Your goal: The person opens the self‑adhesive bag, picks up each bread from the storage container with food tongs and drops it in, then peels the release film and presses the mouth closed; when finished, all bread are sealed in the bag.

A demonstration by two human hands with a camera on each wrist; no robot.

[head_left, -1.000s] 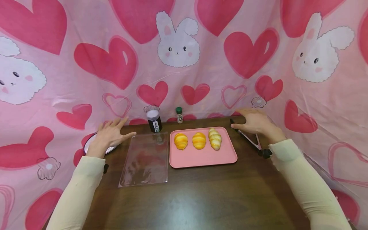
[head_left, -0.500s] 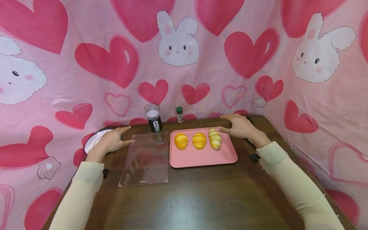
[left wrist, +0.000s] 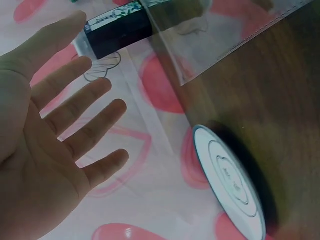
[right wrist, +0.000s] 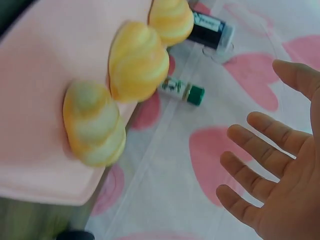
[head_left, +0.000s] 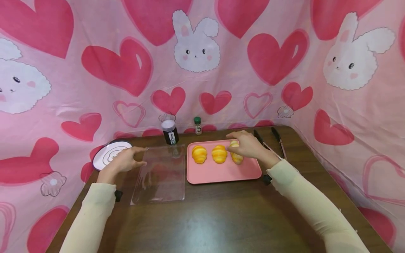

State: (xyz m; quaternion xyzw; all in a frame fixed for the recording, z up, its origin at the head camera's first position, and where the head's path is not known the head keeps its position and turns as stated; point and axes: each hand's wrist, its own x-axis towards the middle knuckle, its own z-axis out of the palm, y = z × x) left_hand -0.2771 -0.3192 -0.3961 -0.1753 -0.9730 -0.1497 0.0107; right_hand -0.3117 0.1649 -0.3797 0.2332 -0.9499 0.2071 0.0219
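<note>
My left hand (head_left: 124, 161) hovers with spread fingers between a white plate (head_left: 107, 154) and a clear plastic bag (head_left: 159, 179) lying flat on the table. Nothing is in its grasp, as the left wrist view shows. Over the right side of a pink tray (head_left: 221, 174) hangs my right hand (head_left: 252, 146), its fingers apart and holding nothing. It partly covers a pale croissant-shaped bread (head_left: 236, 159) in the head view; the right wrist view shows that bread (right wrist: 95, 122) whole. Two golden bread rolls, one at the left (head_left: 199, 155) and one in the middle (head_left: 219, 154), lie beside it.
Behind the bag stands a dark jar with a white lid (head_left: 171, 133). A small green-capped shaker (head_left: 197, 125) is near the table's back edge. Black-tipped tongs (head_left: 280, 140) lie right of the tray. A pink heart-patterned cloth (head_left: 196, 80) hangs around the table.
My right hand has moved left from above the tongs to over the tray's right part, uncovering the tongs. The left hand has shifted slightly down, showing more of the plate.
</note>
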